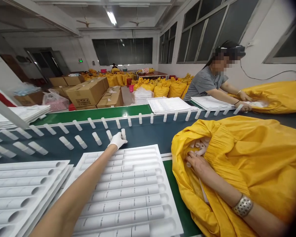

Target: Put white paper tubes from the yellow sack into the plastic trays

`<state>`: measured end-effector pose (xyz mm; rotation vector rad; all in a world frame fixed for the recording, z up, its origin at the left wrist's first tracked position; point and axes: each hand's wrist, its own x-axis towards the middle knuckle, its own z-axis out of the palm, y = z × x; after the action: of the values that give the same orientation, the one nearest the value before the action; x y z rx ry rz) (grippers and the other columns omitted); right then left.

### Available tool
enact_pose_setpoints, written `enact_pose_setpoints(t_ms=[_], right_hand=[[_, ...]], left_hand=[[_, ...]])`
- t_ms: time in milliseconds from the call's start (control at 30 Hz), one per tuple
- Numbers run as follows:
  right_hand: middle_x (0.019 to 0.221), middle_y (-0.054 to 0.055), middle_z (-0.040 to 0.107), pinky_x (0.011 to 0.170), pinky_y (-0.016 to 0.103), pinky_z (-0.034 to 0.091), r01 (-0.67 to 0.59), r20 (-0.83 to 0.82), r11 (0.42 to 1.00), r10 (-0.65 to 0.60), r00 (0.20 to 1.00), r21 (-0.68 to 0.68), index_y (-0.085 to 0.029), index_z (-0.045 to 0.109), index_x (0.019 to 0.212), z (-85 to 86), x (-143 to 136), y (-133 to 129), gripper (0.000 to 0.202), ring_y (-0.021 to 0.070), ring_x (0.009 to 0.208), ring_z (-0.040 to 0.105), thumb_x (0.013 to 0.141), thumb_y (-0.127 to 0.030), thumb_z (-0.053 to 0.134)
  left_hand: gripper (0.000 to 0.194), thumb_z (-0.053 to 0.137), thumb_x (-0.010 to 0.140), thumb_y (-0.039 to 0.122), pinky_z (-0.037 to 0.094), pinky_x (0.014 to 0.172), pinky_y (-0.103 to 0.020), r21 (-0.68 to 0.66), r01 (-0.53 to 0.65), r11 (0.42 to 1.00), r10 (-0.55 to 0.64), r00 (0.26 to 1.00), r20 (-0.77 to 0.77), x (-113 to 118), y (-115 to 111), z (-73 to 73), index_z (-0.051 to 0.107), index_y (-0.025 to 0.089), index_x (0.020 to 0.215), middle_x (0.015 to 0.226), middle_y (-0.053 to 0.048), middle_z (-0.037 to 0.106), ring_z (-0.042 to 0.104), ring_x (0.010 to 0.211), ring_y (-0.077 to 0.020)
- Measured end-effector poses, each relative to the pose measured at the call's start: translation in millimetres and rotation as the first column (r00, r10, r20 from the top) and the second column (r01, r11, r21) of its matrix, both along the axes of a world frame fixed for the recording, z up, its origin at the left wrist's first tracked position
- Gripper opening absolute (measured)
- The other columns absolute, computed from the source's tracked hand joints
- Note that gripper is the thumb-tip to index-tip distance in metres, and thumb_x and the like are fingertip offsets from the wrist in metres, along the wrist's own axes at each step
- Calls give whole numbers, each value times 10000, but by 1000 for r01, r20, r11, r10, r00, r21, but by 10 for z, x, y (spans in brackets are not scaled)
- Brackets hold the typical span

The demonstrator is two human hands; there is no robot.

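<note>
Toward eight o'clock, the gloved left hand (pixel 117 141) is pinching a white tube (pixel 123 133) between narrowed fingers at the dark belt (pixel 143 136), while toward four o'clock the right hand (pixel 199 163) is resting among white pieces (pixel 201 151) in the yellow sack (pixel 239 148), fingertips too hidden to tell whether they are gripping one.

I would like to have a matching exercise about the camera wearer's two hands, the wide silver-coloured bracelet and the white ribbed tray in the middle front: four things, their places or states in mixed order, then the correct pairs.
Things:
1. White-gloved left hand
2. Bare right hand
3. Wide, patterned, silver-coloured bracelet
4. White ribbed tray

Places or states:
A. Around the right wrist
B. Holding rows of white printed cylinders
C. At a short white tube on the blue-grey belt
D. In the mouth of a large yellow sack

Pairs: 1-C, 2-D, 3-A, 4-B
</note>
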<state>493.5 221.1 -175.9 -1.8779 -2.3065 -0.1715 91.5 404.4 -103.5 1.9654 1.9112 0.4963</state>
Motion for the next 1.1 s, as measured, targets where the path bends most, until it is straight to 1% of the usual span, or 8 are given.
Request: enact_pose_setpoints(t_ms=[133,267,400,567,667,733,900,1100], right_hand=[[927,79,599,738,323,449,-97,-148,994,88,985,-51,-184,647,900,140,-4,-27,260,211,807,568,927,-67,417],[936,55,626,757,321,496,-234,-391,970,190,901,-69,-193,622,952,455,-53,-149,122,210,842,609,969,-167,504],[1045,67,683,891,370,511,-286,-508,958,259,822,25,-192,619,1075,777,-198,-340,119,223,975,647,1007,-236,531],[1199,78,647,1036,412,464,-346,-545,932,347,763,109,-222,590,1227,994,-432,-666,222,226,1162,594,1052,-321,495],[1246,79,589,1036,372,477,-398,-582,913,375,722,94,-243,543,1348,1054,-589,-800,299,197,1160,588,1073,-317,450],[1250,81,579,997,355,501,-435,-589,895,403,701,94,-253,514,1395,1067,-705,-837,334,191,1126,599,1076,-326,448],[1035,74,668,889,364,519,-443,-566,868,487,665,225,-203,620,1100,1040,-935,-842,251,221,967,634,987,-427,624],[976,83,701,872,359,502,-499,-479,810,585,655,307,-169,629,1038,1067,-901,-923,259,229,983,658,996,-424,612]], left_hand=[[352,668,894,309,504,965,-420,68,74,995,-73,997,-17,-48,-488,155,637,133,1197,1220,-122,650,622,1119,-271],[242,676,815,392,518,860,-344,-5,377,926,-377,926,11,-63,-1193,206,754,220,966,1008,-64,728,669,975,-280],[357,565,854,533,519,801,-363,-55,523,850,-524,852,7,-98,-1413,163,771,242,867,1008,-92,727,672,913,-298],[347,567,829,527,499,682,-358,-108,499,860,-503,864,-14,-51,-1378,204,686,216,732,836,-90,701,658,758,-284],[356,494,902,526,508,697,-350,-74,483,873,-480,876,53,71,-1627,329,637,216,801,845,-66,702,658,771,-263],[359,460,943,538,525,783,-350,-42,474,879,-455,863,222,222,-1907,439,634,224,927,948,-54,710,668,878,-256],[318,513,944,509,533,897,-337,-27,475,880,-370,719,588,632,-2524,630,653,237,1033,1046,-42,711,658,1005,-246],[294,556,928,463,472,1030,-363,-61,548,834,-366,633,682,739,-2664,576,696,231,1043,1103,-50,712,628,1095,-254]])
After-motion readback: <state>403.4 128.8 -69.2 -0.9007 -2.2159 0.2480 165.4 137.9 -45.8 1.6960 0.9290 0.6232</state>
